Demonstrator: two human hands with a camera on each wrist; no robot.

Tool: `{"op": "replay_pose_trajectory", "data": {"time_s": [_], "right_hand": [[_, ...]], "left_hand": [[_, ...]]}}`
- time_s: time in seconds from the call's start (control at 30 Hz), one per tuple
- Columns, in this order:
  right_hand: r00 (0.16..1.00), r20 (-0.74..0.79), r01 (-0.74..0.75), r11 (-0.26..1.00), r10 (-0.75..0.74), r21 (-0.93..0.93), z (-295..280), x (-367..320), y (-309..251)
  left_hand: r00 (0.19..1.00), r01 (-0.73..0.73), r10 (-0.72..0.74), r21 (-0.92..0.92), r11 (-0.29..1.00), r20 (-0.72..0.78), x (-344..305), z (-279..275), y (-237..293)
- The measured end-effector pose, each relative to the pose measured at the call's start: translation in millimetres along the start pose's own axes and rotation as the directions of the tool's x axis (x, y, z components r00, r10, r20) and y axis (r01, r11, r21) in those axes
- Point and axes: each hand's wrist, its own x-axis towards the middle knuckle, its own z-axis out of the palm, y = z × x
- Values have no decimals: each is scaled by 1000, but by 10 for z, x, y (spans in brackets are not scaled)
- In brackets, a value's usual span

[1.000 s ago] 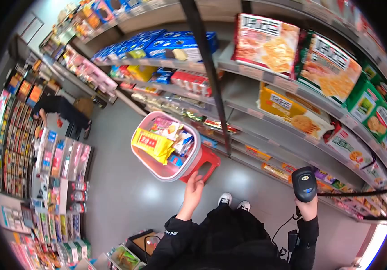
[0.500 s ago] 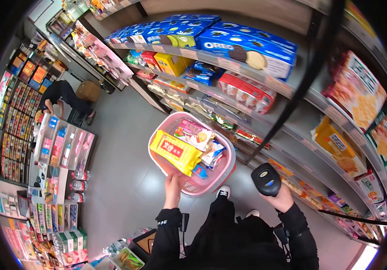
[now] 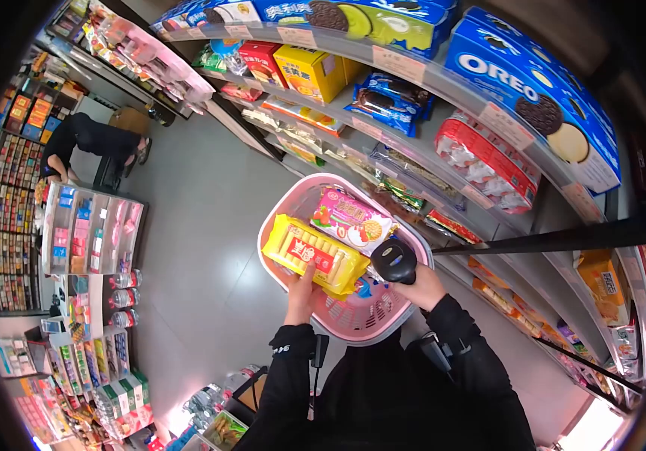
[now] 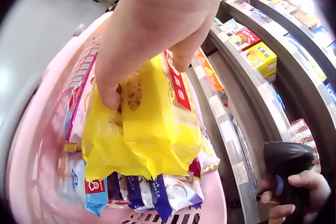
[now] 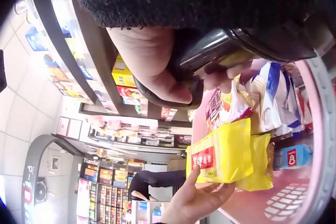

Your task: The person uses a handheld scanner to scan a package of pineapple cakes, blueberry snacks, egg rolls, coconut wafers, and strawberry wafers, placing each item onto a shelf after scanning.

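- The snack shelves (image 3: 443, 86) run along the right side of the aisle from near to far. A blue Oreo box (image 3: 541, 105) stands on an upper tier, and a yellow carton (image 3: 314, 71) sits farther along.
- A second person (image 3: 90, 139), dressed in black, bends over at the far left beside a display rack.
- The pink basket (image 3: 360, 319) is right in front of the shopper, just beside the shelves and packed with snack bags.
- The yellow biscuit packet (image 3: 315, 255) lies on top of the pile in the left part of the basket, with blue-and-white bags (image 4: 168, 192) under it.
- A pink wafer packet (image 3: 349, 220) lies just beyond the yellow one and touches it.
- The black barcode scanner (image 3: 394, 261) hangs over the right part of the basket, close beside the yellow packet.
- The right hand (image 3: 422, 289) is wrapped around the scanner's handle, fingers closed tight on it.
- The left hand (image 3: 302, 297) grips the near end of the yellow biscuit packet, thumb on 1 face and fingers curled against the other.
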Motion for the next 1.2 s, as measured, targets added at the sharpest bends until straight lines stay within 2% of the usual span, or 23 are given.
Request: {"op": "replay_pose_trajectory", "data": {"time_s": [0.07, 0.17, 0.27, 0.3, 0.4, 0.47, 0.57, 0.67, 0.7, 0.77, 0.83, 0.87, 0.9, 0.97, 1.0, 1.03, 1.1, 1.17, 1.2], "right_hand": [[997, 62, 50, 998, -52, 30, 119, 147, 53], [994, 98, 35, 995, -44, 98, 341, 331, 106], [992, 119, 11, 981, -34, 193, 473, 427, -2], [990, 139, -14, 967, -22, 253, 496, 457, -19], [982, 191, -60, 958, 6, 279, 633, 575, 93], [980, 200, -68, 954, 9, 293, 664, 599, 82], [977, 212, -90, 957, 31, 274, 667, 543, 29], [978, 202, -112, 940, 47, 324, 631, 442, -63], [968, 243, -152, 923, 66, 354, 571, 391, -117], [957, 278, -189, 903, 81, 387, 452, 271, -199], [973, 210, -28, 848, -99, 528, 331, 110, -265], [958, 273, -80, 839, -84, 538, 232, 24, -340], [947, 297, -69, 828, -121, 557, 144, -70, -425], [920, 176, 214, 826, -350, 522, 73, -246, -530], [914, 245, 165, 849, -323, 502, 31, -348, -543], [909, 209, 199, 816, -361, 543, 34, -435, -597], [867, 248, 268, 824, -432, 500, -87, -635, -615], [858, 206, 342, 823, -470, 453, -256, -859, -626], [860, 155, 361, 795, -486, 488, -375, -997, -634]], "left_hand": [[999, -18, 19, 29, 999, -31, 39, 8, -19], [997, -66, 66, 0, 998, 25, 114, -61, -60], [997, 59, -57, -36, 998, 54, 96, -65, 4], [997, 59, -57, -35, 998, 57, 98, -67, 23], [994, 76, -71, -53, 996, 88, 97, -110, 37], [995, -8, 11, -30, 1000, 101, 98, -93, 44], [996, 52, -48, -56, 997, 69, 11, -21, 111], [994, 56, -42, -133, 990, 104, -25, -30, 102], [993, 54, -40, -131, 990, 108, -61, -22, 111], [989, -43, 67, -180, 983, 128, -220, 30, 161], [979, -36, 74, -197, 980, 190, -341, 3, 198], [967, -14, 74, -240, 971, 244, -391, -14, 209], [952, 11, 77, -282, 959, 298, -439, -7, 215], [924, -32, 122, -245, 969, 362, -541, 97, 222], [939, 34, 84, -332, 943, 333, -596, 175, 234], [949, 95, 42, -413, 906, 312, -630, 258, 242], [949, 146, -10, -412, 899, 315, -699, 452, 203], [906, 201, -48, -328, 923, 421, -858, 643, 156], [832, 306, -72, -347, 887, 550, -806, 615, 33]]}}
